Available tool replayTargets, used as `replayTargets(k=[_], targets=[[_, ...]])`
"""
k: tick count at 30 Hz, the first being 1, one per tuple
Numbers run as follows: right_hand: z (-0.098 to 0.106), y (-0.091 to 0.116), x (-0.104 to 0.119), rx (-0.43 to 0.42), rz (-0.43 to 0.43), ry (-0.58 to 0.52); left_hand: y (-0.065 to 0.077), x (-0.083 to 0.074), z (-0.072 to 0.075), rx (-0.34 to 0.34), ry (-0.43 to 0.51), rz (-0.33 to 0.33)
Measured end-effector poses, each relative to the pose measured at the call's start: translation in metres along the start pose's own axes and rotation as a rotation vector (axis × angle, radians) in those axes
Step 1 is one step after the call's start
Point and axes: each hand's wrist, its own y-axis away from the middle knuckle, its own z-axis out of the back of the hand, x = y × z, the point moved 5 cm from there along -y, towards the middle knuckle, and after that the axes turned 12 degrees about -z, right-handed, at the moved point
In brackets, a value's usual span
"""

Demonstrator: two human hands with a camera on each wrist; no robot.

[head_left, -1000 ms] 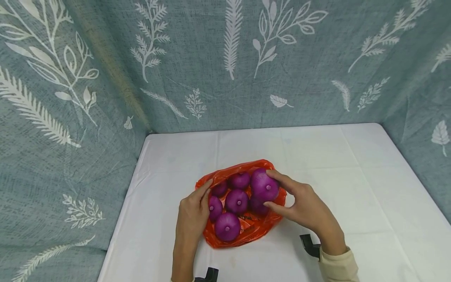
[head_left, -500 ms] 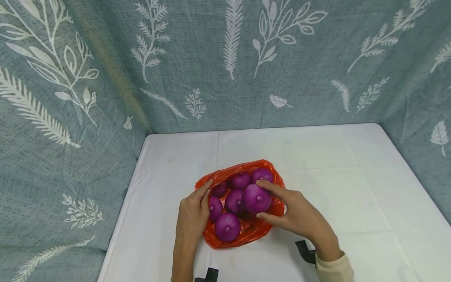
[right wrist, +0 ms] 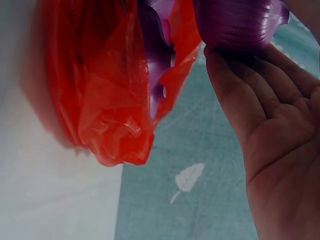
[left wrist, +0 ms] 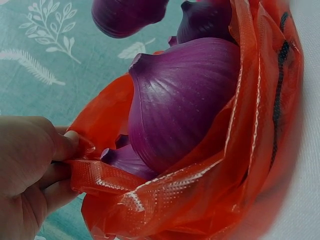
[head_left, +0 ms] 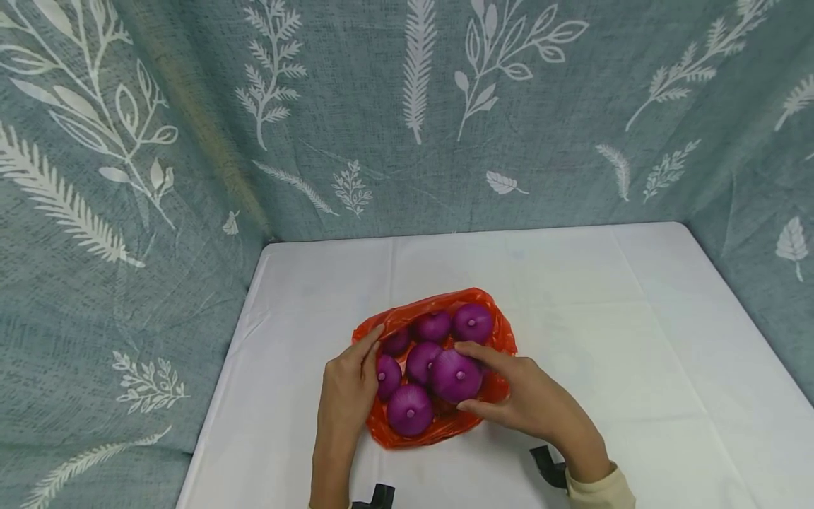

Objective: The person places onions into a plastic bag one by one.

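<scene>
A red plastic bag (head_left: pixel 413 440) stands with its mouth wide, holding several purple onions (head_left: pixel 410 410). On its left side, my left hand (head_left: pixel 346 389) pinches the rim; the left wrist view shows thumb and fingers gripping the plastic (left wrist: pixel 110 182) beside a large onion (left wrist: pixel 185 100). My right hand (head_left: pixel 534 396) holds one purple onion (head_left: pixel 456 376) between thumb and fingers, over the bag's front right part. From the right wrist, this onion (right wrist: pixel 237 22) appears above the bag's mouth, resting against the fingertips. It partly covers the onions beneath it.
A white-covered table (head_left: pixel 636 353) lies under the bag. Grey-green cloth (head_left: pixel 356 106) with white leaf prints hangs behind the table and along both sides. Black wrist mounts (head_left: pixel 548 466) sit at both wrists.
The right hand has moved the onion leftward and toward the front over the bag, uncovering another onion at the back right. The left hand has stayed at the rim.
</scene>
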Motion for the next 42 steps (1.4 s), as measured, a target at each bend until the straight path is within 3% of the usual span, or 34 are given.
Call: replayTargets(k=[11,31,42], targets=[[-0.010,0.004,-0.003,0.068,-0.037,-0.039,0.001,-0.001,0.000,-0.004,0.001,-0.001],[-0.016,0.006,-0.006,0.069,-0.107,0.090,-0.002,-0.004,0.001,-0.013,0.004,-0.026],[-0.021,0.008,-0.008,0.090,-0.146,0.106,0.001,-0.004,0.001,-0.010,0.000,-0.011]])
